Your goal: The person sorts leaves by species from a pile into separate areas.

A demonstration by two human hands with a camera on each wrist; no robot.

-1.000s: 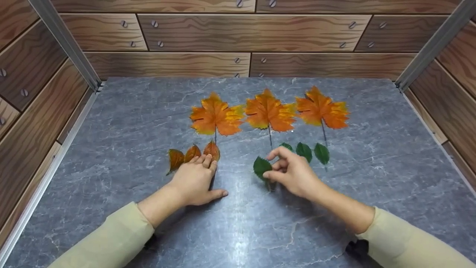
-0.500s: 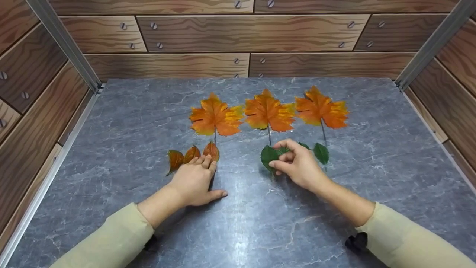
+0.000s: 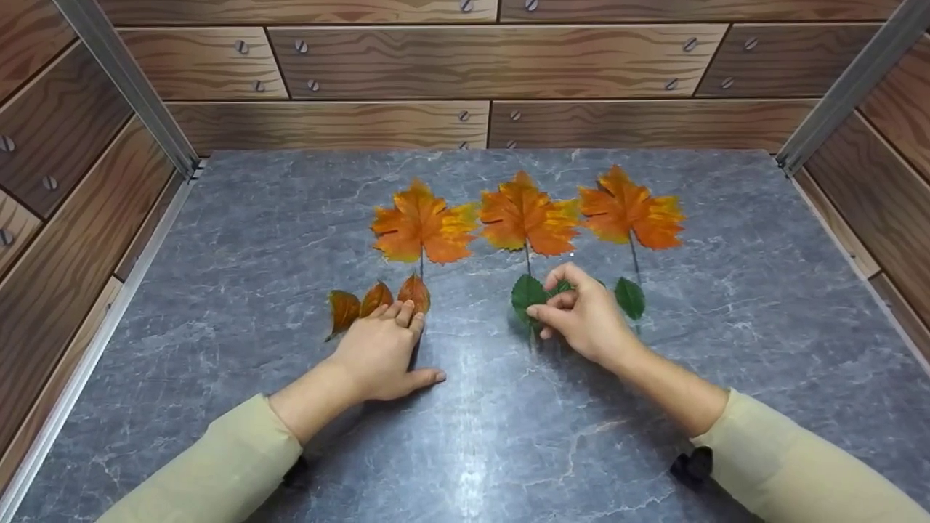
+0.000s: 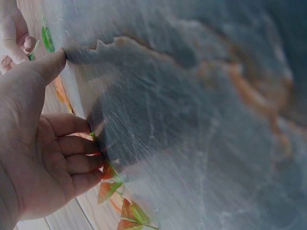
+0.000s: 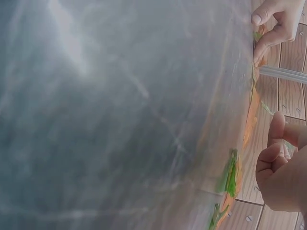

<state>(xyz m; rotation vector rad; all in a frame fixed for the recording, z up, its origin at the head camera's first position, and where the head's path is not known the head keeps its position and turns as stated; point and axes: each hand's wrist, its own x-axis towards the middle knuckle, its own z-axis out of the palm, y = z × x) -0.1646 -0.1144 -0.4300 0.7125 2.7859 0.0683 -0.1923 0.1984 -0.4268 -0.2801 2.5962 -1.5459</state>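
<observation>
My right hand point(image 3: 590, 317) pinches a green leaf point(image 3: 527, 292) between thumb and fingers, below the stem of the middle maple leaf point(image 3: 526, 216). Behind those fingers other green leaves are mostly hidden; one green leaf point(image 3: 630, 298) lies in plain sight to the right. My left hand point(image 3: 378, 356) rests palm down on the table, fingers straight and thumb out. Its fingertips touch the rightmost of three small orange-brown leaves point(image 3: 414, 292). In the right wrist view, the right hand point(image 5: 283, 165) is raised off the surface.
Two more orange maple leaves, a left one point(image 3: 421, 225) and a right one point(image 3: 631, 211), flank the middle one in a row. The grey marbled table point(image 3: 465, 450) ends at wood-patterned walls point(image 3: 465, 62) with metal corner posts point(image 3: 123, 80).
My right hand has carried the green leaf slightly right and away from me, to just below the middle maple leaf's stem. The left hand has stayed in place.
</observation>
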